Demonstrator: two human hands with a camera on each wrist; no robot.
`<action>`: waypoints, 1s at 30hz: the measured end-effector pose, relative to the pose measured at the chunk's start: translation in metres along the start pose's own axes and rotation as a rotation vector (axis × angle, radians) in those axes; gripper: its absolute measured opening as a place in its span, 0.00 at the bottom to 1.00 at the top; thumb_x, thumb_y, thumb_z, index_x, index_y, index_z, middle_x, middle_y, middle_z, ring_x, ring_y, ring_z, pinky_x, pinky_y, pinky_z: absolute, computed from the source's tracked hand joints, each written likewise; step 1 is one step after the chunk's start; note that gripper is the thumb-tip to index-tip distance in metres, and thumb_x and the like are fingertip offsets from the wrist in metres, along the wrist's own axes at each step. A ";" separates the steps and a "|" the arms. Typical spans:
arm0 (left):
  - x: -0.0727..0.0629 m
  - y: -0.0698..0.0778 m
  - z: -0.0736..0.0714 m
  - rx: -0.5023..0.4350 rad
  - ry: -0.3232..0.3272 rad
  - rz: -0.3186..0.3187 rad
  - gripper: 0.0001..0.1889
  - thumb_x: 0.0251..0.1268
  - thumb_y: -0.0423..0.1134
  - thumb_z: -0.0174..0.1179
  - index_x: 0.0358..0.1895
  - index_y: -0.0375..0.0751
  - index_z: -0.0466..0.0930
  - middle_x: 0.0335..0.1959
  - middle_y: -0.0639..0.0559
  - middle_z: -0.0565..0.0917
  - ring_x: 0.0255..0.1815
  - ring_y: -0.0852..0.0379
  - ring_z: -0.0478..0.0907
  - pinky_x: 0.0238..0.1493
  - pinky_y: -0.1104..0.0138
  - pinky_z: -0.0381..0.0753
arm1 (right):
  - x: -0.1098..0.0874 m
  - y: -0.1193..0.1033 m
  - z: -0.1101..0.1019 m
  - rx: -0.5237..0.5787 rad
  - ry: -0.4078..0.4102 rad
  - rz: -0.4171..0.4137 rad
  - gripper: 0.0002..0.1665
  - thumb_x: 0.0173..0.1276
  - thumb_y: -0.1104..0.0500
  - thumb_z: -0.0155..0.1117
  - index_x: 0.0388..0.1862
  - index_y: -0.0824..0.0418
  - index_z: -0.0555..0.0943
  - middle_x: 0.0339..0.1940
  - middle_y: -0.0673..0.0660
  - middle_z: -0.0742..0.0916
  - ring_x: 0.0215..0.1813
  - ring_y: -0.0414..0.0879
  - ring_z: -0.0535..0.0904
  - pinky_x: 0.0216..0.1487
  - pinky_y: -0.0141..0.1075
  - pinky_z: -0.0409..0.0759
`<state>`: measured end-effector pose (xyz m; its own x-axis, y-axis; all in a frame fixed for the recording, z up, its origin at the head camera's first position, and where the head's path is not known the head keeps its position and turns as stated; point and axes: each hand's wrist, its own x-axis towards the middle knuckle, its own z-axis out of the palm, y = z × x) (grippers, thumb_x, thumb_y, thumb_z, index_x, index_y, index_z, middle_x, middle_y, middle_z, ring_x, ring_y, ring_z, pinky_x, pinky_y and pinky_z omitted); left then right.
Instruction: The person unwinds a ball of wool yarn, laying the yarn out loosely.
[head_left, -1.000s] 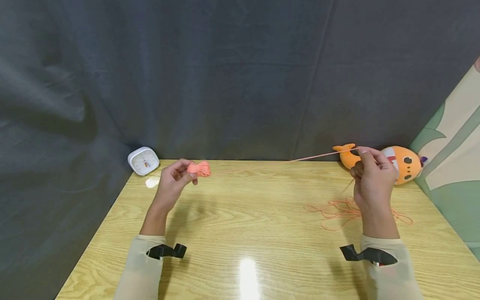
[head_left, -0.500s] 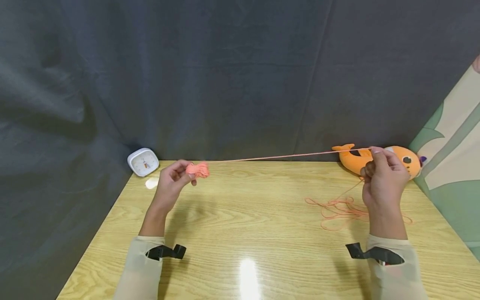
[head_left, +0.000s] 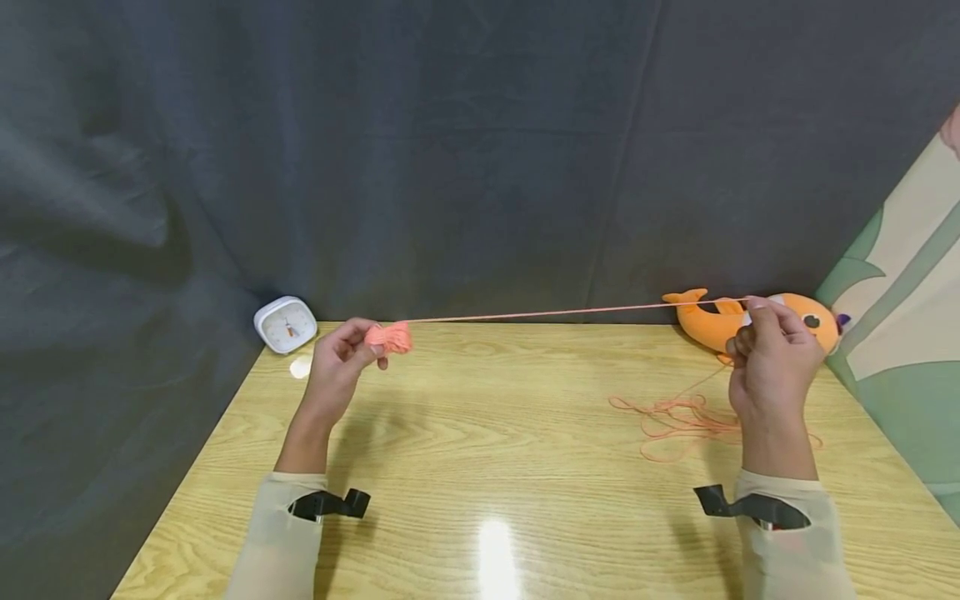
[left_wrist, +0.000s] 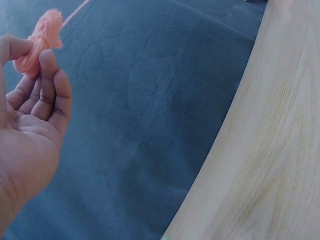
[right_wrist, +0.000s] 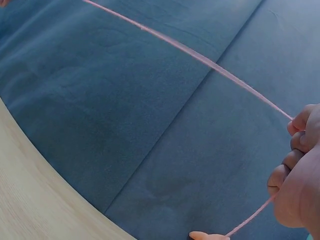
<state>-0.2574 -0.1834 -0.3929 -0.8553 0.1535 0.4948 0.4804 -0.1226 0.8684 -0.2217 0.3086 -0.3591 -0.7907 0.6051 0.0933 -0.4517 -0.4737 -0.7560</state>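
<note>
A small bundle of coral-pink yarn (head_left: 389, 337) is pinched between the thumb and fingers of my left hand (head_left: 335, 371), raised over the table's left half. From the bundle a taut yarn strand (head_left: 555, 312) runs across to my right hand (head_left: 776, 362), which grips it between thumb and curled fingers. In the right wrist view the yarn strand (right_wrist: 212, 65) enters at the fingertips and leaves below the little finger. That lower end trails down to a loose tangle of yarn (head_left: 686, 421) on the table, partly behind my right wrist.
An orange whale plush (head_left: 701, 325) lies at the back right, partly hidden by my right hand. At the back left stands a white clock (head_left: 286, 325). A dark curtain (head_left: 480, 167) rises behind the wooden table (head_left: 480, 442). A patterned panel (head_left: 907, 333) borders the right side.
My right hand has moved to the right, and the strand between the hands has drawn straight. My left hand, holding the bundle, has shifted slightly left.
</note>
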 end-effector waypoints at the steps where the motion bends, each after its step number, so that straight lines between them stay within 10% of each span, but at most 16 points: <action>1: 0.000 0.000 0.000 -0.009 0.003 0.006 0.15 0.70 0.21 0.55 0.42 0.46 0.83 0.33 0.60 0.86 0.29 0.64 0.80 0.35 0.72 0.83 | 0.000 -0.001 0.000 -0.001 0.004 0.001 0.13 0.65 0.64 0.76 0.43 0.71 0.85 0.17 0.54 0.73 0.17 0.43 0.56 0.19 0.34 0.56; 11: 0.002 -0.003 -0.002 -0.045 0.084 0.010 0.17 0.65 0.18 0.55 0.40 0.46 0.84 0.31 0.59 0.85 0.29 0.64 0.81 0.33 0.72 0.83 | -0.004 -0.012 0.001 0.081 -0.007 -0.057 0.08 0.68 0.67 0.72 0.39 0.72 0.83 0.17 0.55 0.73 0.17 0.44 0.55 0.19 0.33 0.52; 30: -0.002 -0.003 -0.009 0.001 -0.011 0.018 0.15 0.69 0.19 0.55 0.43 0.44 0.82 0.34 0.59 0.86 0.30 0.65 0.80 0.34 0.72 0.83 | 0.016 -0.036 -0.032 0.090 0.135 -0.121 0.12 0.64 0.68 0.74 0.40 0.75 0.81 0.17 0.56 0.71 0.19 0.45 0.51 0.18 0.33 0.51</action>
<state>-0.2586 -0.1922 -0.3964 -0.8447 0.1618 0.5102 0.4954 -0.1246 0.8597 -0.2048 0.3558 -0.3515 -0.6686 0.7384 0.0881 -0.5802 -0.4438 -0.6830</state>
